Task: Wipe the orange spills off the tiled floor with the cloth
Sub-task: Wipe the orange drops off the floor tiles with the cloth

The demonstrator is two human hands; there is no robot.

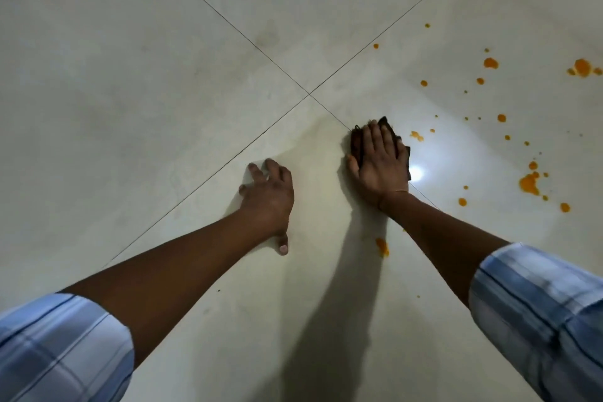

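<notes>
My right hand (380,161) lies flat, fingers straight, pressing a dark brown cloth (357,140) onto the pale tiled floor (163,91) just below where the grout lines cross. Only the cloth's edges show around the hand. My left hand (269,196) rests on the floor to the left, fingers spread, holding nothing. Orange spills dot the tile to the right: a small one (416,136) beside the cloth, a larger patch (530,184) at the right, blobs (582,67) at the far right, and one (382,246) under my right forearm.
Dark grout lines cross at the middle of the view (309,94). A bright light reflection (415,172) sits on the tile right of the cloth. A faint wet smear (313,137) lies left of the cloth. My rolled blue checked sleeves fill the lower corners.
</notes>
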